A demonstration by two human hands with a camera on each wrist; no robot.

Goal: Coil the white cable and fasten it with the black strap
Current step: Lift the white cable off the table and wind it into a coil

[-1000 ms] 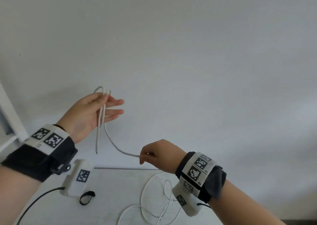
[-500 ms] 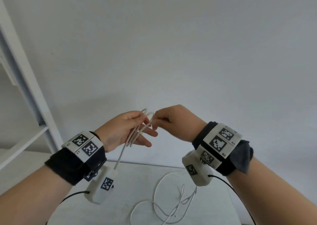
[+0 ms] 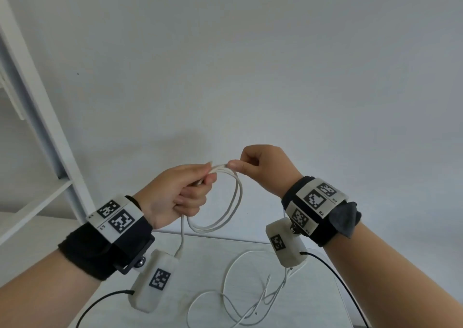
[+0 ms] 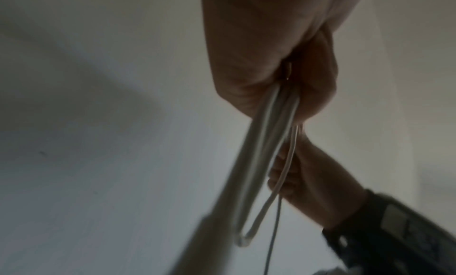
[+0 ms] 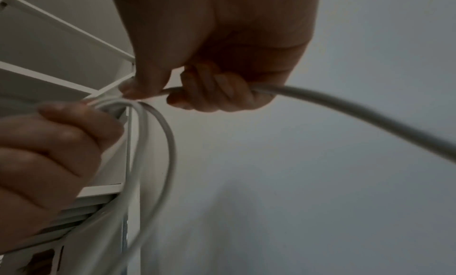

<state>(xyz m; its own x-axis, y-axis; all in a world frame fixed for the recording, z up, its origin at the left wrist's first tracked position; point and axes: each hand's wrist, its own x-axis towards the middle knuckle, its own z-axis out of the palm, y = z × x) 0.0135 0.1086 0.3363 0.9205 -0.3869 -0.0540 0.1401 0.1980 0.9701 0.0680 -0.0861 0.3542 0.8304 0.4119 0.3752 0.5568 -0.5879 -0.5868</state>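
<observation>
The white cable [image 3: 235, 202] hangs in two loops below my left hand [image 3: 183, 192], which grips the gathered strands at the top. My right hand [image 3: 260, 167] pinches the cable right beside the left hand's fingertips, thumb and curled fingers closed round it [image 5: 172, 91]. From the right hand the cable [image 5: 345, 113] runs off down to the table, where its loose rest [image 3: 240, 300] lies in tangled curves. In the left wrist view the loops [image 4: 261, 162] hang from the fist. The black strap is not in view.
A white table [image 3: 208, 265] lies below my hands, against a plain white wall. A white shelf unit [image 3: 37, 127] stands at the left. Thin black leads [image 3: 338, 277] run from the wrist cameras.
The right hand carried the cable up to the left hand and laid another loop there. The left hand's fingers have closed round the strands. The view has turned left, hiding the strap.
</observation>
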